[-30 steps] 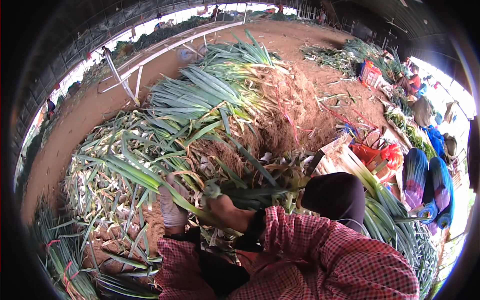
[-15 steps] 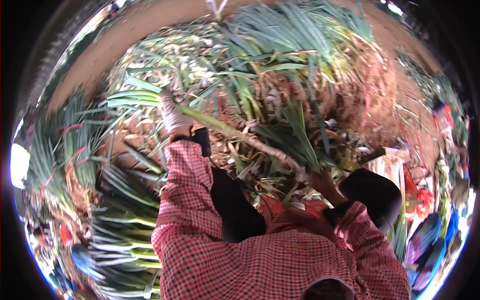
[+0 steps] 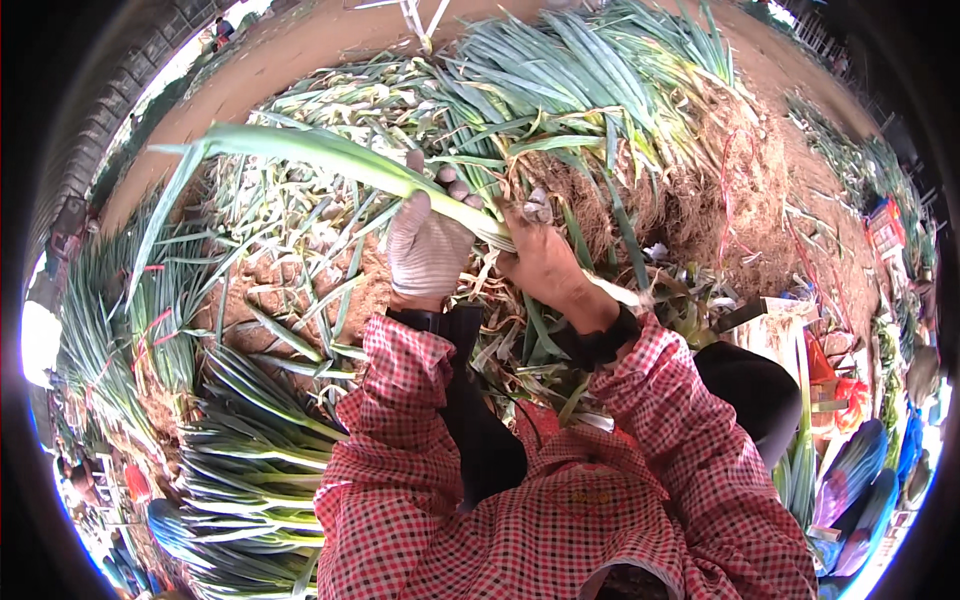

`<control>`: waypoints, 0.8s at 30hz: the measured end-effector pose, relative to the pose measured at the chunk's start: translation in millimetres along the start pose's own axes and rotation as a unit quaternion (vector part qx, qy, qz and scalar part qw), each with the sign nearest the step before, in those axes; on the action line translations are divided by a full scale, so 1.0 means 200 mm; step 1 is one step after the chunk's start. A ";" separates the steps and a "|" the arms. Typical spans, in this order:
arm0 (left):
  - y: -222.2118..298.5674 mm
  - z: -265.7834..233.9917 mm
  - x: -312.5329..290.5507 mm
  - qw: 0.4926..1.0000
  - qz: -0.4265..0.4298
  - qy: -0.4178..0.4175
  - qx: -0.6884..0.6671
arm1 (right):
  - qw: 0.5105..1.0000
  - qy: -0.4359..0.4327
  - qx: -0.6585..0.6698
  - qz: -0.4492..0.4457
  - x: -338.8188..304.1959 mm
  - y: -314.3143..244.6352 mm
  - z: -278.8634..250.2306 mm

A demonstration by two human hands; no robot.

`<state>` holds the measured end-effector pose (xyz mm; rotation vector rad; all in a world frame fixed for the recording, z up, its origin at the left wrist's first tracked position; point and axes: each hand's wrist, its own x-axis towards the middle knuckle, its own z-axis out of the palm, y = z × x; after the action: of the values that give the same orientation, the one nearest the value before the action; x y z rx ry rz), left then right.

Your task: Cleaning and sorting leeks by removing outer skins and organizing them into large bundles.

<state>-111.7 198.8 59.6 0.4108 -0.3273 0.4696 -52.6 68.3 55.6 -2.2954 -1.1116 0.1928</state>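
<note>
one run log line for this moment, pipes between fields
left hand: gloved, gripping leafy stalk | right hand: at its paler part | ahead: rooted stalk pile | lower left: stalk row

The leek (image 3: 330,155) was a single long stalk, green and broad at the leaf end, pale green along the shank and white at the root end (image 3: 618,290). The shank was clasped in the left hand (image 3: 432,250). From that hand, the leaves extended leftward, one bent sharply downward; the root end lay to the lower right, the shank partly hidden between.
</note>
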 end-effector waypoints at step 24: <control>-0.06 -0.13 -0.06 0.973 -0.063 -0.062 0.214 | 0.844 -0.033 0.534 0.030 -0.06 0.12 -0.06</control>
<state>-110.0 196.6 30.0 0.8789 -0.3168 0.3889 -40.0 42.7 51.4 -1.3027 -0.6643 0.7182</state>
